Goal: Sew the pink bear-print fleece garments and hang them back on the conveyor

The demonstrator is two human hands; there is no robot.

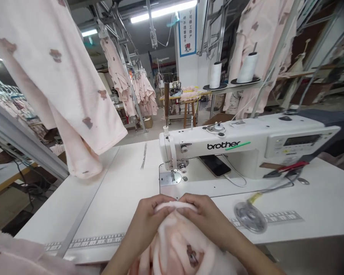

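Pale pink fleece garment [176, 244] printed with small brown bear shapes lay bunched at 6 o'clock, at the near edge of the white sewing table [117, 198], gathered up in our hands. Our left hand [149, 217] and our right hand [205, 215] sat side by side, almost touching, both clenched on a folded edge of the fleece, with the fingers [163, 199] curled over the fold. Neither hand had let go. The fold lay near the needle plate [170, 177] of a white Brother sewing machine [218, 142], which stretched from 12 to 3 o'clock. Under the machine's arm lay a smartphone [215, 165] with a thin white cable [235, 177]. At 4 o'clock, a clear plastic disc [250, 217] rested beside a printed measuring scale [275, 217] along the table. Two white thread cones [248, 68] stood on a shelf at 1 o'clock. More pink garments [54, 65] hung at 10 o'clock, and others [263, 49] hung at 1 o'clock.
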